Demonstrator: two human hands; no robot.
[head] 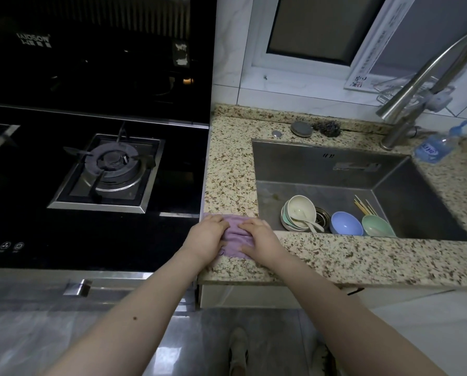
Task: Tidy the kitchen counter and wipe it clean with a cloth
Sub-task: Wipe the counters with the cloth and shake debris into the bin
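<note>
hood panel (91, 50): white logo, looks like "NIOSON" | bottle label (430, 151) & window sign (373, 44): too blurry to read

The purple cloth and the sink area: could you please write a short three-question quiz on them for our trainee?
1. True or false: both hands press the purple cloth on the counter.
2. Which bowl in the sink holds a spoon? A the blue bowl, B the white bowl, C the green bowl.
3. Fill in: the water bottle stands beside the ____.

Key: 1 true, left hand and right hand. 2 B. 3 faucet.
</note>
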